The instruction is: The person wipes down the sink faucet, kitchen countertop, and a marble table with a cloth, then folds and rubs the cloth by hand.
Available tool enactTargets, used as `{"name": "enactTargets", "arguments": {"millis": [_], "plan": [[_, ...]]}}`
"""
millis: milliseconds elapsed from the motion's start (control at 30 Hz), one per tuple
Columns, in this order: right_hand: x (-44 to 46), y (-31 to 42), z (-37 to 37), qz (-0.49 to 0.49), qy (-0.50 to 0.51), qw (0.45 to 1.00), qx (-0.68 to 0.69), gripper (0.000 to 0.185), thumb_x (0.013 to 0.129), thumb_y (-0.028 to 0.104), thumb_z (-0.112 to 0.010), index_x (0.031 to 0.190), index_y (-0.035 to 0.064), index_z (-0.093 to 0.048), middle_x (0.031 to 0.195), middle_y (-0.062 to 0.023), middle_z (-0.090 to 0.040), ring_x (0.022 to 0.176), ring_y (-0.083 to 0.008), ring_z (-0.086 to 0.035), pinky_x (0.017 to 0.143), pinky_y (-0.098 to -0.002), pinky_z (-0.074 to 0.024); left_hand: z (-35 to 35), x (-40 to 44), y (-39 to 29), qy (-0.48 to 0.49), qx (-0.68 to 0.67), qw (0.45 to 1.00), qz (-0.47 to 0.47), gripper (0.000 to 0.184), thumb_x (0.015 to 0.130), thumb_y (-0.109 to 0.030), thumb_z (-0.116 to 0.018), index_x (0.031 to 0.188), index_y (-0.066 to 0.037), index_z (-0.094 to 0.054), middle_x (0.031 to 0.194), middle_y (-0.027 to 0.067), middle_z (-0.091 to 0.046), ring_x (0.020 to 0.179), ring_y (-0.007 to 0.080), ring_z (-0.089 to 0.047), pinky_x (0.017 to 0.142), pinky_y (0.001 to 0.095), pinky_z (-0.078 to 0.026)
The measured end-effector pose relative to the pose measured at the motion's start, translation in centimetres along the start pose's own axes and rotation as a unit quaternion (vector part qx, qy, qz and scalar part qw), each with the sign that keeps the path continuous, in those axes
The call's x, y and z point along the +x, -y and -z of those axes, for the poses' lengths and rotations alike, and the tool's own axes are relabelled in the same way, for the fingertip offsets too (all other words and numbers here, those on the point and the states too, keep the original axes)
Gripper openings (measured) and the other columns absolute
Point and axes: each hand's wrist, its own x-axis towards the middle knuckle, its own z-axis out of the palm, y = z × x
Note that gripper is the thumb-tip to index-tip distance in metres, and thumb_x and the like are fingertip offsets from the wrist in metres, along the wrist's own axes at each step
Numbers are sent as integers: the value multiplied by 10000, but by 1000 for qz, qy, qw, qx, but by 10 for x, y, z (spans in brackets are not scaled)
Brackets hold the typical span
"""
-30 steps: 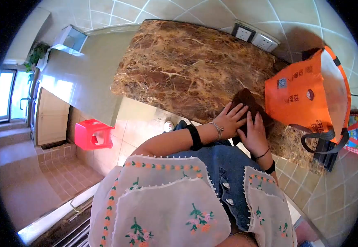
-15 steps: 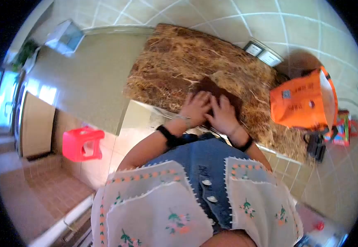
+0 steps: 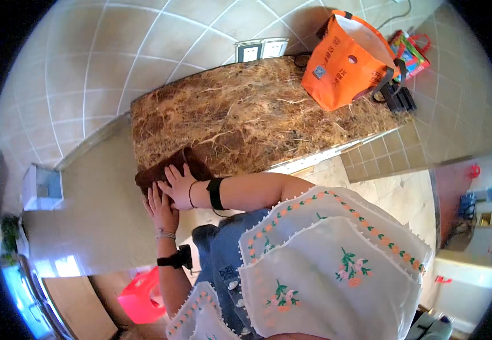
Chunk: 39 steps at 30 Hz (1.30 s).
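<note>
A dark brown cloth (image 3: 197, 165) lies at the front left end of the brown marbled countertop (image 3: 246, 116), its left part folded or bunched. My right hand (image 3: 180, 186) presses on it with fingers spread and stretched out. Just below and to the left, my left hand (image 3: 163, 208) rests at the cloth's lower edge, its fingers extended. The two hands touch or overlap slightly, and part of the cloth is hidden beneath them.
An orange bag (image 3: 345, 65) stands at the counter's right end beside a black object (image 3: 398, 97) and a colourful bag (image 3: 410, 54). Wall sockets (image 3: 261, 51) sit behind. A paler counter (image 3: 96, 198) adjoins on the left, with a pink stool (image 3: 144, 297) below.
Both hands and the cloth have moved from the middle of the marbled counter to its left end. The camera view has turned, and the cloth now looks more bunched.
</note>
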Motion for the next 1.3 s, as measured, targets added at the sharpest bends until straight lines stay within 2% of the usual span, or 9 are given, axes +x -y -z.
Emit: {"name": "enactTargets", "arguments": {"millis": [167,333,433,667,733,800,1000,1200,1300], "plan": [[-7,-17,-13,33,-39,998,35,729,761,417,-586,1354,113,-289,1417,-201,-190,1323,-336,-157,1042,-532,-141,-7,0,-8,-28,4,1000,-7,630,727,-264,-600,1305,-118,-393,1436,126,-195,1316,332,-174,1051,529,-120],[-34,-54,-10,72,-40,996,43,684,791,353,-565,1360,108,-276,1423,-186,-187,1326,-322,-159,1058,-492,-142,-3,3,-57,-6,22,1000,0,664,720,-317,-629,1292,-78,-393,1431,165,-172,1314,352,-156,1052,527,-122],[-66,-95,-7,80,-42,996,18,642,804,262,-546,1363,108,-270,1420,-180,-202,1329,-309,-161,1072,-456,-143,-6,11,-114,4,18,1000,18,674,726,-354,-635,1288,-74,-390,1422,176,-185,1309,356,-162,1046,539,-128],[-170,-222,2,112,-70,989,66,665,766,217,-594,1348,96,-295,1404,-189,-230,1306,-328,-215,1063,-445,-183,-22,36,-267,35,33,999,-3,695,739,-377,-627,1305,-73,-363,1411,198,-204,1307,362,-178,1034,538,-153],[-205,-253,-5,102,-160,980,49,690,710,183,-642,1316,68,-332,1365,-213,-280,1279,-353,-260,1045,-438,-234,-37,44,-308,-6,29,999,-38,703,737,-385,-621,1312,-79,-355,1400,208,-222,1304,366,-187,1026,542,-170],[-243,-284,5,94,-175,978,61,584,746,123,-543,1293,51,-351,1321,-216,-327,1240,-365,-307,1024,-439,-268,-41,52,-349,10,18,998,-67,653,753,-347,-598,1303,-83,-366,1395,210,-228,1296,367,-206,1022,540,-187],[-364,-377,23,-26,-198,978,56,699,624,100,-652,1270,74,-385,1269,-209,-383,1195,-371,-360,1011,-422,-295,-63,89,-478,18,-22,974,-226,478,826,-193,-434,1288,-83,-383,1378,218,-264,1279,375,-249,1028,536,-188],[-441,-429,20,-138,-266,953,31,698,628,72,-665,1272,86,-395,1306,-204,-366,1191,-367,-369,1009,-422,-293,-71,111,-577,-41,9,942,-333,454,796,-236,-463,1229,-103,-439,1338,213,-343,1246,350,-317,1003,543,-223],[-441,-440,11,-124,-299,946,25,639,677,73,-651,1264,68,-398,1293,-219,-373,1181,-387,-361,991,-446,-295,-84,115,-581,-83,-41,937,-337,403,789,-251,-469,1170,-120,-476,1326,183,-373,1222,341,-355,1000,539,-241]]}}
